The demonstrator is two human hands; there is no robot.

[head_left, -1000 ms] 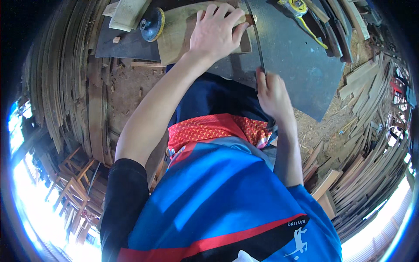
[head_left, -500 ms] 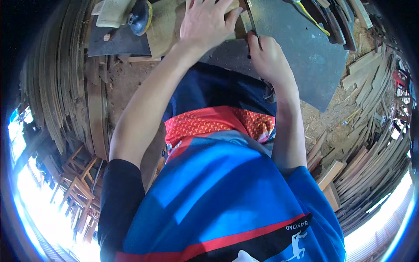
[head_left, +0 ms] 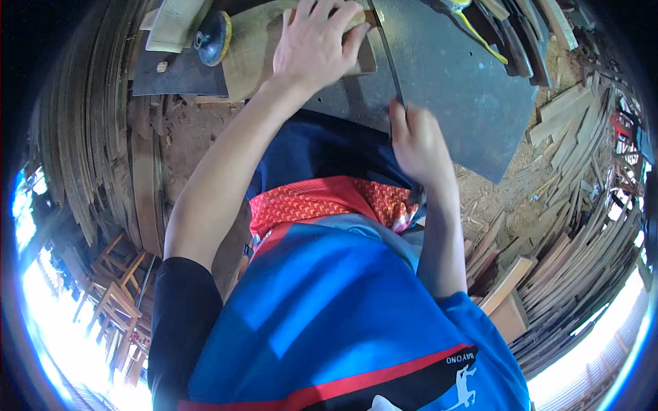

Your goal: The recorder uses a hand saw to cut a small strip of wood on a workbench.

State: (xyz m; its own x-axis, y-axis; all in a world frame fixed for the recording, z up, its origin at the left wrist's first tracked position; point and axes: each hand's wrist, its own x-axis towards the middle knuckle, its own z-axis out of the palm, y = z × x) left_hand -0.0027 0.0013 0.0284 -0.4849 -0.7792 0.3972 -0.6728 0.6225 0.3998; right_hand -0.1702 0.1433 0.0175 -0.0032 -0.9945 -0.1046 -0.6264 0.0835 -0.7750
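My left hand (head_left: pixel 315 44) presses down near the top of the view on a brown wooden piece (head_left: pixel 367 61). Its fingers are spread and the thumb stands apart. A wider pale board (head_left: pixel 247 51) lies to its left. My right hand (head_left: pixel 418 140) is closed round the near end of a long, narrow dark metal tool (head_left: pixel 392 58). The tool runs away from me along the wooden piece's right edge. Seen nearly edge-on, it could be a saw or a file; I cannot tell which. My fingers cover its handle, and the right hand is slightly blurred.
On the dark worktop (head_left: pixel 456 75) lie a yellow-edged tool (head_left: pixel 483 38) and several dark-bladed tools (head_left: pixel 510 41) at the far right. A round sanding pad (head_left: pixel 214 39) and a wood block (head_left: pixel 175 24) are at the left. Stacked planks (head_left: pixel 82 116) and scrap wood (head_left: pixel 582 226) flank me.
My right hand has moved toward me with the tool, so more of its narrow length shows. My left hand stays on the wooden piece; the whole view has shifted slightly.
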